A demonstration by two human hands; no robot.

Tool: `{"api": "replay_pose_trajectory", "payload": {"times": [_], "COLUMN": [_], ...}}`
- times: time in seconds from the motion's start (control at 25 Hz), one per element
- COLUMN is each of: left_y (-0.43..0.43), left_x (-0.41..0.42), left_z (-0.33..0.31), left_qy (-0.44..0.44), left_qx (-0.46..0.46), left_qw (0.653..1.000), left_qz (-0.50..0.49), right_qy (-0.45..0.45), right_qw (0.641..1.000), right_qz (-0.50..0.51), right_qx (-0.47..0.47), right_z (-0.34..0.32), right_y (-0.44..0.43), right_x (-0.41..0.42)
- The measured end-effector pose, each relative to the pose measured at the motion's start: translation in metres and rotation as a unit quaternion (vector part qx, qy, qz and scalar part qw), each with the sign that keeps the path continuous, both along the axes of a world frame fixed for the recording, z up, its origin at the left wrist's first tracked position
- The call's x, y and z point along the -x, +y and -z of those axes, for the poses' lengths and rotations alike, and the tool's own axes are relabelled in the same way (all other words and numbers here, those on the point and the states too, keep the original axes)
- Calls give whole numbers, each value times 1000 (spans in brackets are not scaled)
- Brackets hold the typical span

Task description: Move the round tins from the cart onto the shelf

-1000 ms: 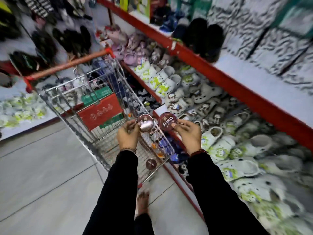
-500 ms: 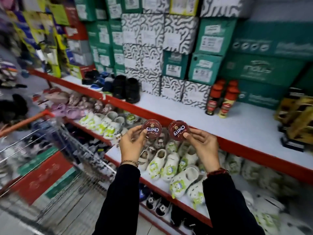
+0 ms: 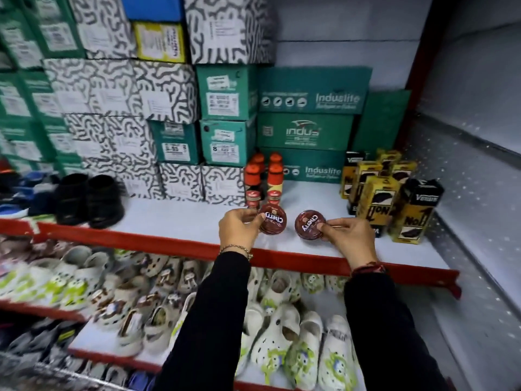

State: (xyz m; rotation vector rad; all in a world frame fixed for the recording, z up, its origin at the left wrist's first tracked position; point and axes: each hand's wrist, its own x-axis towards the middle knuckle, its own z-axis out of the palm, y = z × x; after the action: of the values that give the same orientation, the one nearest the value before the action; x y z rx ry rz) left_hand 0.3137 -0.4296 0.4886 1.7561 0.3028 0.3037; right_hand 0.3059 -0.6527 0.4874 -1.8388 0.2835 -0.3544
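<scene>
- The left tin (image 3: 273, 222) is tilted with its printed lid toward the person, pinched by its rim in the left hand (image 3: 239, 231). Its lower edge is at or just above the shelf (image 3: 174, 221), and I cannot tell whether it touches.
- The right tin (image 3: 310, 228) is pinched the same way in the right hand (image 3: 351, 238), thumb pressed on the lid's near edge and the other fingers curled under. It sits lower and flatter, so it looks closer to being set down.
- Holding each by the rim probably leaves the base free, so the tins can land flat.
- Both tins are over the near, open strip of the shelf, just apart from each other, likely so they end up side by side.
- Just behind the left tin stand the orange-capped bottles (image 3: 263, 182), and to the right are the yellow cartons (image 3: 380, 198). The bare gap between these seems the reason for choosing this spot.
- Farther back, stacked shoe boxes (image 3: 225, 108) fill the rear of the shelf, with black shoes (image 3: 88, 198) off to the left.
- The cart is not clearly in view.
</scene>
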Motion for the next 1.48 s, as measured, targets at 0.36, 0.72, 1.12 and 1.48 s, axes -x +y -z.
{"api": "replay_pose_trajectory", "payload": {"times": [0.36,0.72,1.12,1.48], "left_y": [-41,-49,10,130], "left_x": [-58,-47,16,128], "left_z": [8,3,-13,22], "left_qy": [79,41,-105,17], "left_qx": [-208,-275,-492,-508], "left_qw": [975,961,864,846], "left_qz": [23,10,-20,-164], "right_qy": [93,75,-173,-212], "right_qw": [993,947,853,825], "right_qz": [61,83,-122,-278], "right_qx": [39,301,478,444], "right_z": [-1,-12,-23,12], "right_y": [-19,3,83,217], "right_x": [-39,-28,-3,43]}}
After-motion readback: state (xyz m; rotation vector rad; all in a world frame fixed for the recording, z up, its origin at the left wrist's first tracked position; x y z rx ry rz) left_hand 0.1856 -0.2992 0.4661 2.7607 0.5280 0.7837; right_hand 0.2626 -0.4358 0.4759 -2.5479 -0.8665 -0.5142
